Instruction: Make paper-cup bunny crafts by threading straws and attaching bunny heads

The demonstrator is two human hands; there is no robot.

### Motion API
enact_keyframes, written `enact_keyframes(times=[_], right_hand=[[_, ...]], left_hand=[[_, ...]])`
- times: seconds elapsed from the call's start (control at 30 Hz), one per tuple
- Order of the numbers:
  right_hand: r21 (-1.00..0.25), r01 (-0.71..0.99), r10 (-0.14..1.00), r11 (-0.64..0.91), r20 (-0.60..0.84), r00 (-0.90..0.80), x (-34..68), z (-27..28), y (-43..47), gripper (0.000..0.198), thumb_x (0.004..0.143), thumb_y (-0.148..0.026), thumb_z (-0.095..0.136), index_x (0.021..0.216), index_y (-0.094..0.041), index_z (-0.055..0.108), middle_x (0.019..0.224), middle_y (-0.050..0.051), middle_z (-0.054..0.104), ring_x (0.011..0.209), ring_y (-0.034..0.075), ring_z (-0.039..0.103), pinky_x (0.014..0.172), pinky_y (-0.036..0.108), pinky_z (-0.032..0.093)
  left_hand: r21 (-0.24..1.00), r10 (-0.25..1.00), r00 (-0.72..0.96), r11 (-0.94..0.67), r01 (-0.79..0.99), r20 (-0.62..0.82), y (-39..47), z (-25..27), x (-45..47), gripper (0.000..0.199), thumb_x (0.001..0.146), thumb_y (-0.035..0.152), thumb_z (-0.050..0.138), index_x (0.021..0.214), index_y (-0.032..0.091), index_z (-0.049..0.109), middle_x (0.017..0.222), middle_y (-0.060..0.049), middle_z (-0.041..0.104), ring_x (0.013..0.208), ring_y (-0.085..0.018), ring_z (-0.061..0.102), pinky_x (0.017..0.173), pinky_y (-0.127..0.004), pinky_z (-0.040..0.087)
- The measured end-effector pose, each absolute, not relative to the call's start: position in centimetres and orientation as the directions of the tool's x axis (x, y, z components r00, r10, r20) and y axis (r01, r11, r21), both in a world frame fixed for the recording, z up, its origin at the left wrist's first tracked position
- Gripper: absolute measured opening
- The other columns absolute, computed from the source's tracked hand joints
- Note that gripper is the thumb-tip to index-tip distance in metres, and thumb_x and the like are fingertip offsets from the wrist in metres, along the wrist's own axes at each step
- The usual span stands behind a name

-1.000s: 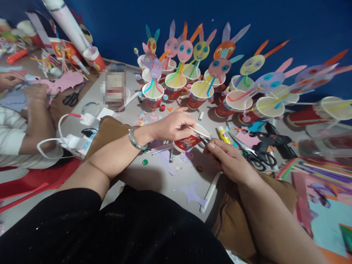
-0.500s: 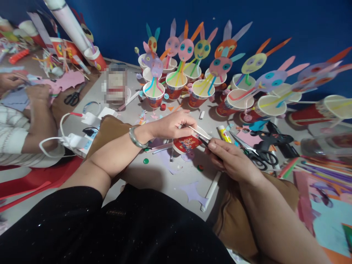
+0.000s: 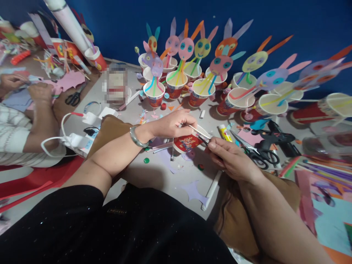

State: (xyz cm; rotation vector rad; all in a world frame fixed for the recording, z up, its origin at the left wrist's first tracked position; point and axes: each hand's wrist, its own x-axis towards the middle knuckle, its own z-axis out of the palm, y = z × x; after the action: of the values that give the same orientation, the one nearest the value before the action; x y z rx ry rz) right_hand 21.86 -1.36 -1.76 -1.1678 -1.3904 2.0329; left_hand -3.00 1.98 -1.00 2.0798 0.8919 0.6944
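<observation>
A red printed paper cup is tilted in the grip of my left hand, whose fingers curl over its pale rim. In my right hand a slim dark pointed tool is pinched, its tip against the cup's side just below the rim. Whether it is a blade or a pen I cannot tell. Under the cup lies a light purple paper scrap. A yellow glue stick and black-handled scissors rest to the right of my hands.
Several paper cups with straw-necked rabbit heads stand along the blue wall. A black glue gun lies right, near colored straws. White chargers in a power strip sit left. Another person's hands are at the far left.
Both hands hold nearly the same pose. The view shifts very slightly; the dark tool stays at the cup's side.
</observation>
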Motion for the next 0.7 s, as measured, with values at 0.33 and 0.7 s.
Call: enact_keyframes(times=[0.33, 0.7], right_hand=[[-0.932, 0.136, 0.757, -0.336, -0.353, -0.55, 21.67, -1.77, -1.58, 0.057, 0.08, -0.071, 0.077, 0.07, -0.024, 0.048, 0.048, -0.009, 0.035, 0.041, 0.006, 0.023, 0.037, 0.022, 0.014], [-0.956, 0.144, 0.807, -0.256, -0.294, -0.512, 21.71, -2.28, -1.58, 0.054, 0.082, -0.074, 0.073, 0.074, -0.024, 0.055, 0.05, -0.007, 0.034, 0.043, 0.008, 0.023, 0.04, 0.025, 0.014]], left_hand=[[0.798, 0.779, 0.608, -0.459, 0.391, 0.15, 2.0, -1.15, -2.91, 0.019, 0.089, 0.027, 0.052, 0.074, 0.02, 0.061, 0.067, 0.005, 0.057, 0.07, -0.011, 0.052, 0.123, -0.044, 0.032], [0.822, 0.81, 0.554, -0.44, 0.362, 0.19, 2.22, -1.14, -2.78, 0.02, 0.093, 0.029, 0.052, 0.077, 0.019, 0.059, 0.072, 0.003, 0.058, 0.072, -0.012, 0.05, 0.102, -0.036, 0.045]])
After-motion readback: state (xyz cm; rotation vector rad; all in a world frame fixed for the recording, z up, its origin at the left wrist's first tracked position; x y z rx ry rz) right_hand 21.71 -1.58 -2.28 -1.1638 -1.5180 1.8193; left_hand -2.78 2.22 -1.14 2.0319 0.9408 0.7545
